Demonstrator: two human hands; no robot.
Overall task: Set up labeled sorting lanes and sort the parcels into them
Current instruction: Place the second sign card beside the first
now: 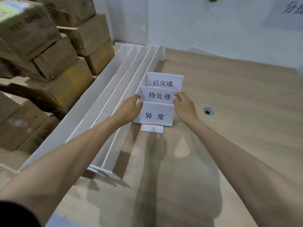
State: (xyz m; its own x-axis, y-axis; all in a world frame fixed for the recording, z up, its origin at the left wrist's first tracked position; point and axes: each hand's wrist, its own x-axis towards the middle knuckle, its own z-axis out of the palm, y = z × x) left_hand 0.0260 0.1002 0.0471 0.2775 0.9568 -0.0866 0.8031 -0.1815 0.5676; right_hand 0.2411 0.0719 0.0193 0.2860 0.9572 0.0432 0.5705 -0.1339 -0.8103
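Observation:
Three white label cards stand in a row on the wooden floor: the far one (164, 81) reads 已完成, the middle one (159, 95) 待处理, the near one (155, 114) 异常. My left hand (129, 108) pinches the left edge of the middle card, and my right hand (184, 104) pinches its right edge. Several long white divider boards (114, 99) lie side by side to the left of the cards. Cardboard parcels (49, 51) are stacked at the left.
A small white slip with a red edge (152, 128) lies just in front of the near card. A round floor socket (208, 111) sits to the right. White walls close off the back, with a paper sign (285, 12) at top right. Bare wood floor (237, 104) stretches right.

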